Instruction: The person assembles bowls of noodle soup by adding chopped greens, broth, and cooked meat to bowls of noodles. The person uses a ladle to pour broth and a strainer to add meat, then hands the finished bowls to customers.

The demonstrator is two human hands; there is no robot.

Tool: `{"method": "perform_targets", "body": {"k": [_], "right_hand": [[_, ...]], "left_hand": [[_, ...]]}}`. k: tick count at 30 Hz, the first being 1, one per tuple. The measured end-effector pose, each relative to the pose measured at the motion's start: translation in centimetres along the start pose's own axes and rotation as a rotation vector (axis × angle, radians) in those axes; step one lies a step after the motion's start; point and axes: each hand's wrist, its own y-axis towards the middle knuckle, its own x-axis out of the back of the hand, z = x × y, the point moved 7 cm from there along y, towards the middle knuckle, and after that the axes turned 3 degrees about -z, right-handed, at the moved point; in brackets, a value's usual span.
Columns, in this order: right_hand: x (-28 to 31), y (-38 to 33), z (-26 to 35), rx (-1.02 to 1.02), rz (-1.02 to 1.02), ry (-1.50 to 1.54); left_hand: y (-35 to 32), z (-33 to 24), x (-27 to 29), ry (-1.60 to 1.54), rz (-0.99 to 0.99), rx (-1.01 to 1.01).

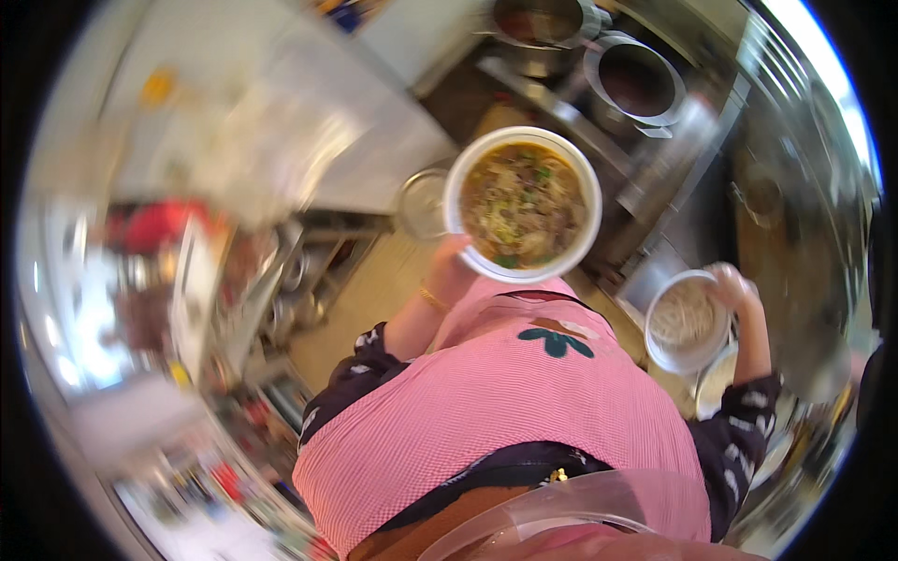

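My left hand [451,271] is closed on the near-left rim of a white soup bowl [528,208] in front of my chest. Brown broth fills it, with pieces of meat, pale shreds and chopped green bits on top. Off to my right, a second white bowl, a noodle bowl [687,321] with pale noodles inside, is gripped at its far-right rim by my right hand [733,286]. A thin, clear covering seems to be on that hand. Both bowls are held up, apart from each other.
Two big pots [638,82] stand on the stove at the far right. A pale worktop [365,140] runs along the far left, above a shelf rack [327,257]. A round, glassy lid-like thing [423,203] shows behind the soup bowl. Metal counters line the right side.
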Motion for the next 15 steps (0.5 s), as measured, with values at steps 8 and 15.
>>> {"method": "perform_targets", "body": {"k": [8,15], "right_hand": [[8.8,-0.2,8.7,0.121,-0.28,-0.226],[16.0,-5.1,12.0,0.493,-0.208,0.331]], "left_hand": [[-20.5,1.7,-0.1,-0.163,-0.272,-0.457],[-27.0,7.6,-6.8,-0.114,-0.404,-0.604]]}}
